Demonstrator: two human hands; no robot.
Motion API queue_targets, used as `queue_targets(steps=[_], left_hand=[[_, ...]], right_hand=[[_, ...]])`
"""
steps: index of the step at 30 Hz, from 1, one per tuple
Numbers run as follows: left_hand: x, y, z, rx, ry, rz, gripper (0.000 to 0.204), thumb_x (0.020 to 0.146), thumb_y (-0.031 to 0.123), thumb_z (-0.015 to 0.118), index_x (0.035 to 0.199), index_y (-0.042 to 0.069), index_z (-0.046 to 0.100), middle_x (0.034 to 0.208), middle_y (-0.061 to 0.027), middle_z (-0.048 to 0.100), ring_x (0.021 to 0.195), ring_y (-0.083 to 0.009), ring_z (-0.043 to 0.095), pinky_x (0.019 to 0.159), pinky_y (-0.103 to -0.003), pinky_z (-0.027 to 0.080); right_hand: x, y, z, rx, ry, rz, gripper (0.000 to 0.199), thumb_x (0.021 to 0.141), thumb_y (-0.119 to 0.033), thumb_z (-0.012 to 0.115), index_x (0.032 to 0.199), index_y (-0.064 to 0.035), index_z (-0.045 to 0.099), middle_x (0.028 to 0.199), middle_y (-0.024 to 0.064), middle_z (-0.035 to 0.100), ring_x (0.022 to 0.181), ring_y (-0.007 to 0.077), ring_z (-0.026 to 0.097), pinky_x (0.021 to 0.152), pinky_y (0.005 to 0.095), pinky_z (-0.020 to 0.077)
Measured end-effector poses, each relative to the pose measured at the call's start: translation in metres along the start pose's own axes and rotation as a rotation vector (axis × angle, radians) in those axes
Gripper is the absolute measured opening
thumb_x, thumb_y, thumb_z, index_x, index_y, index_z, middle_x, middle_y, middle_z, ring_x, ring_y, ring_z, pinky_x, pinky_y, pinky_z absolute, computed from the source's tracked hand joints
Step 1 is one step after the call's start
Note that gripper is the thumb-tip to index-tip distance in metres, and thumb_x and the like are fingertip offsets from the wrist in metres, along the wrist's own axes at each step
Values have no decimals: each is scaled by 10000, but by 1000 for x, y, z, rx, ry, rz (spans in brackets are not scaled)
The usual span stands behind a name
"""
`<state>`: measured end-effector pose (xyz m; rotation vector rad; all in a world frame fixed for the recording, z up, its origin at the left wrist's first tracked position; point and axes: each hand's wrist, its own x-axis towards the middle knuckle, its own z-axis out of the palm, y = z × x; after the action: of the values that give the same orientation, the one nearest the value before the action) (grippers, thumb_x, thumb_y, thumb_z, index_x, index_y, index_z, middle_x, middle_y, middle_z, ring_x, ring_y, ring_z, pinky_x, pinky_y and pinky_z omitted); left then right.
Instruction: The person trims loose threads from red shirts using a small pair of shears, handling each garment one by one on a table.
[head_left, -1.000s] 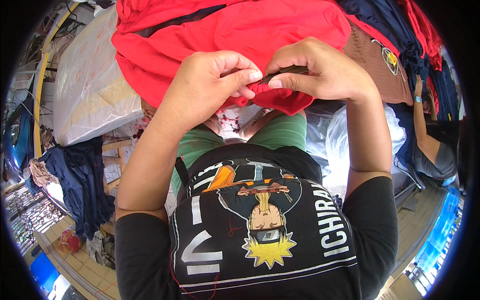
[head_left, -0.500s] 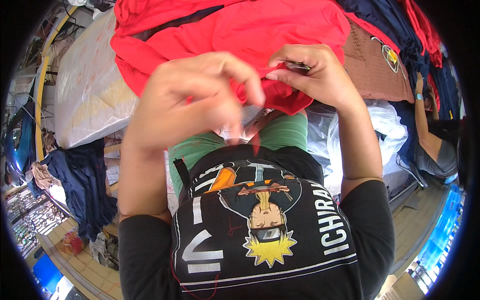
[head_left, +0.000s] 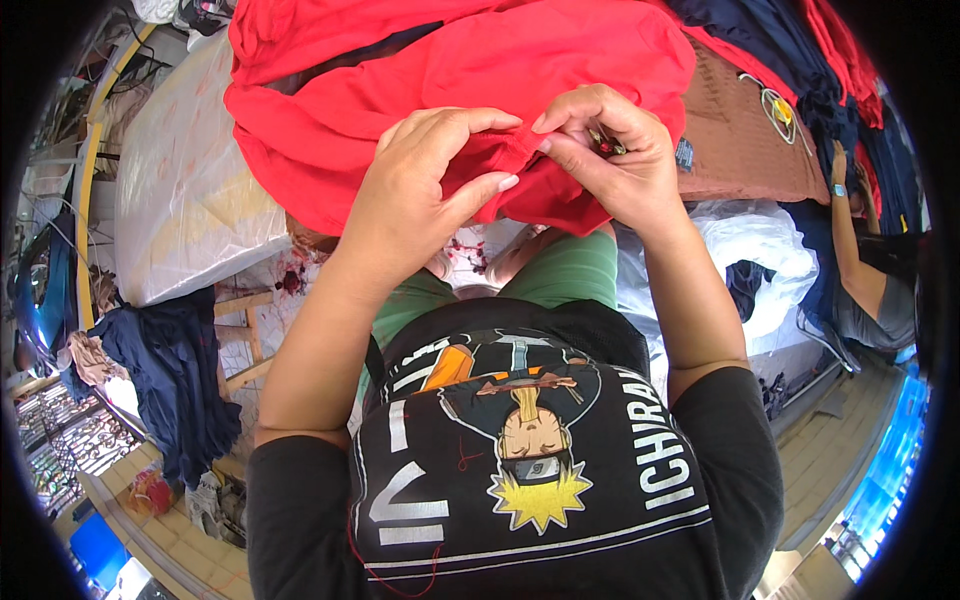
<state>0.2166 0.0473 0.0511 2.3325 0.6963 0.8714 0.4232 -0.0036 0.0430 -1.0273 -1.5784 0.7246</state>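
Observation:
A large red garment [head_left: 420, 90] lies bunched over the surface in front of me and hangs toward my lap. My left hand [head_left: 425, 185] pinches a fold of its lower edge between thumb and fingers. My right hand [head_left: 610, 155] grips the same edge just to the right, and a small dark tool [head_left: 603, 143] shows between its fingers. The two hands nearly touch at the fingertips. I wear a black printed shirt and green trousers.
A brown fabric [head_left: 745, 130] with a small tag lies to the right, dark blue and red clothes behind it. White plastic-wrapped bundles [head_left: 185, 180] sit at left, a navy cloth [head_left: 175, 370] below. Another person's arm [head_left: 850, 240] reaches in at far right.
My left hand lifted away from the cloth toward me half a second ago and has come back to pinch the red edge beside my right hand.

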Motion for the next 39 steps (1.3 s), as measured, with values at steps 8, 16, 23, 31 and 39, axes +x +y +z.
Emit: queue_targets(steps=[8,16,23,31,39], left_hand=[[2,-13,1,-17,297,69,402,701,171,798,1059,95,634,1123,-68,622,1041,-244,574,917,-374,404],[4,-15,9,384,361,143,242,733,112,751,963,157,687,1036,7,629,1025,-200,548,898,-368,384],[8,-1,0,-588,491,-85,88,851,25,678,934,-1,667,942,-103,694,846,-172,648,785,-287,521],[4,12,-51,-999,-416,114,562,914,532,492,804,31,720,943,-183,700,1006,-377,613,946,-434,420],[8,8,-16,7,-9,20,273,769,21,721,1021,23,614,1111,-89,634,1061,-209,597,951,-344,439]], right_hand=[[-1,16,5,428,134,157,142,854,-7,679,967,-43,601,850,-30,599,779,41,545,707,195,446],[-3,20,8,521,127,233,135,854,-35,691,959,-58,609,848,-34,591,776,44,545,691,203,443],[-7,25,4,519,121,300,139,859,-39,685,964,-44,594,865,-5,599,772,77,574,715,232,483],[-7,29,2,486,101,270,113,877,-3,646,967,-16,580,877,31,613,811,117,616,758,266,518],[-5,21,8,482,27,215,111,869,-17,664,963,-29,606,887,7,624,811,85,602,729,234,497]])
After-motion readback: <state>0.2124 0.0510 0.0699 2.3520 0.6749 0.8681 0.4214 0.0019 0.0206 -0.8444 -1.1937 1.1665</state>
